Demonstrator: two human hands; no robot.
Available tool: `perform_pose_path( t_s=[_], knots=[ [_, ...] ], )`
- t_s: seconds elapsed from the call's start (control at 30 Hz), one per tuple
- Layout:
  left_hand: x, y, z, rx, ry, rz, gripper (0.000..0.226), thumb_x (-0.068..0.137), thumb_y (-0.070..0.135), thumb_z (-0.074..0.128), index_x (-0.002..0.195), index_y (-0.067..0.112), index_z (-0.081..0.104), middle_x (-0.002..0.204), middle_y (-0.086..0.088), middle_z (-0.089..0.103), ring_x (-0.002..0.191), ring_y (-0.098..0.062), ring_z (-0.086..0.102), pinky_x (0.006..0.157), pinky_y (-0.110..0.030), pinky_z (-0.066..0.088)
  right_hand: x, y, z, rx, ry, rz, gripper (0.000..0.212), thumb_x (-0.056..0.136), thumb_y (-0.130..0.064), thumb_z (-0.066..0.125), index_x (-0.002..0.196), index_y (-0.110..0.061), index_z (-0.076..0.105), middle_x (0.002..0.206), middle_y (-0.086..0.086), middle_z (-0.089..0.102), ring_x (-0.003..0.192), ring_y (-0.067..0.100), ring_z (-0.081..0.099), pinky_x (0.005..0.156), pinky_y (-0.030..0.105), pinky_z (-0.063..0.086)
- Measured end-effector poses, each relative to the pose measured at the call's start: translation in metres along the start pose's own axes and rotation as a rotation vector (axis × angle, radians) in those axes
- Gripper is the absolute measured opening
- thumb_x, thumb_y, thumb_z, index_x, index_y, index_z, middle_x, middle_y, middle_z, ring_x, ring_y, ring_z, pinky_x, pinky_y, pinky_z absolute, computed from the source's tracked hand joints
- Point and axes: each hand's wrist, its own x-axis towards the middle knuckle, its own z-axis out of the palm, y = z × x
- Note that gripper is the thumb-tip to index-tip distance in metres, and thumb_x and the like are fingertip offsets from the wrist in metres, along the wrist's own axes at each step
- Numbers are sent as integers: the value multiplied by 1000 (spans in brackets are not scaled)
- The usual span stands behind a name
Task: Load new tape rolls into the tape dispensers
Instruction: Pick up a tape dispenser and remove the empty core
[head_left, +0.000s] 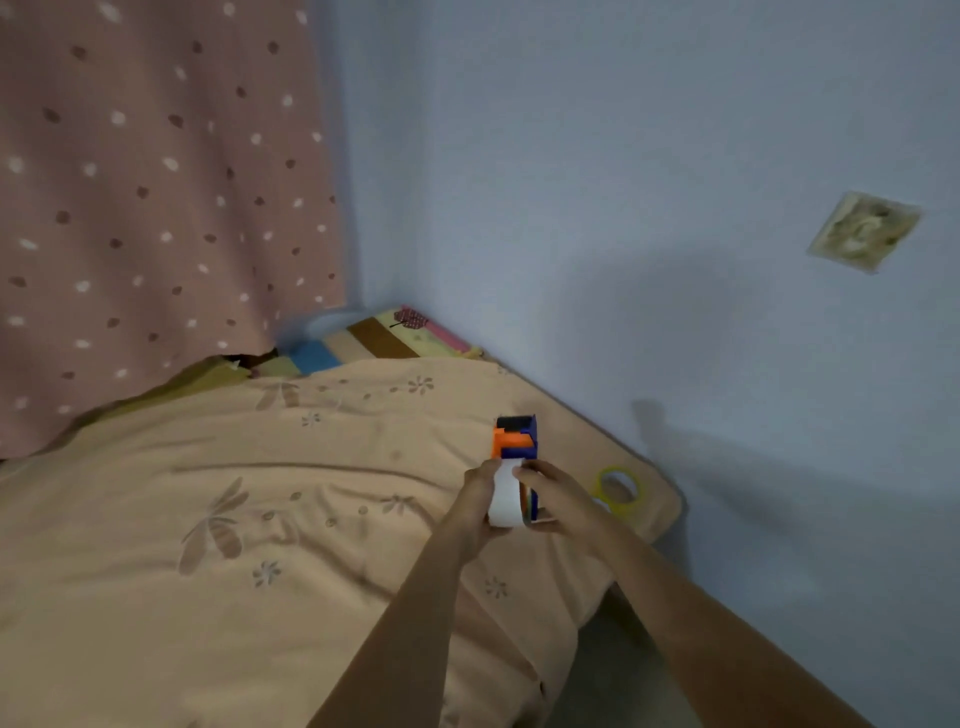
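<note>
A blue and orange tape dispenser (515, 439) is held up above the bed, its black front end pointing away from me. A white tape roll (505, 499) sits in its rear part. My left hand (475, 506) grips the roll and dispenser from the left side. My right hand (558, 501) holds them from the right, thumb on top of the white roll. A yellow-rimmed clear tape roll (619, 488) lies on the bed just right of my right hand, near the bed's edge.
The bed is covered by an orange floral sheet (234, 519). A striped pillow or mat (374, 338) lies in the far corner. A pink dotted curtain (156, 208) hangs at the left. The blue wall (675, 208) runs along the bed's right side.
</note>
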Motion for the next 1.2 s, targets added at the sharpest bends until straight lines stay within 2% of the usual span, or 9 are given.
perform_pose_path(
  t_s=[0.13,0.3,0.4,0.47,0.63,0.77,0.9,1.03,1.2],
  knots=[
    [36,4,5,-15,-5,-6,75,72,56,61,136,18,52,126,-20,66,109,-38,67,73,-43,60,35,-7,-15,-10,-47,46,44,92,-49,59,133,-33,53,133,6,57,115,27,60,95,45,56],
    [64,18,17,42,-33,-22,39,98,38,43,122,13,61,101,-13,69,83,-25,67,62,-30,56,85,-6,-43,-190,-211,0,51,86,-48,71,128,-40,42,122,-4,59,109,19,62,94,41,57],
    [81,25,25,60,20,-36,48,87,42,53,127,16,62,119,-16,68,100,-29,64,75,-36,55,122,-7,-56,-273,-285,-56,51,86,-28,77,122,-33,42,107,-7,59,105,19,62,82,37,60],
    [97,31,31,68,54,-38,56,79,43,60,128,15,64,124,-19,68,105,-33,62,85,-44,53,150,-6,-65,-250,-355,-91,51,83,-22,79,121,-32,46,108,-9,60,102,15,62,76,34,61],
    [127,46,52,34,194,-27,58,82,52,65,130,18,64,131,-16,65,119,-37,62,101,-49,50,215,-10,-92,-199,-468,-163,76,67,-33,88,133,-27,52,123,-3,64,109,16,65,78,33,63],
    [137,55,69,42,250,17,43,93,40,59,127,13,64,127,-15,67,100,-27,67,87,-40,56,247,-22,-110,-235,-525,-165,80,64,-38,88,132,-28,47,125,-5,60,111,15,62,75,27,62],
    [140,55,75,4,290,53,38,97,36,56,126,13,64,127,-17,66,104,-30,66,90,-42,56,271,-27,-111,-280,-592,-169,85,62,-38,90,135,-28,48,129,-5,60,112,14,62,78,27,62],
    [140,53,72,-17,328,65,39,98,37,53,127,14,64,126,-17,66,106,-30,65,82,-39,58,278,-30,-106,-336,-628,-182,78,63,-38,89,131,-28,53,124,-5,63,110,16,64,86,36,61],
    [141,51,66,-41,353,56,39,98,40,52,126,16,65,125,-15,67,106,-31,65,90,-46,56,279,-31,-100,-348,-650,-186,79,59,-38,91,127,-27,52,124,-2,60,110,21,63,80,42,63]
  ],
)
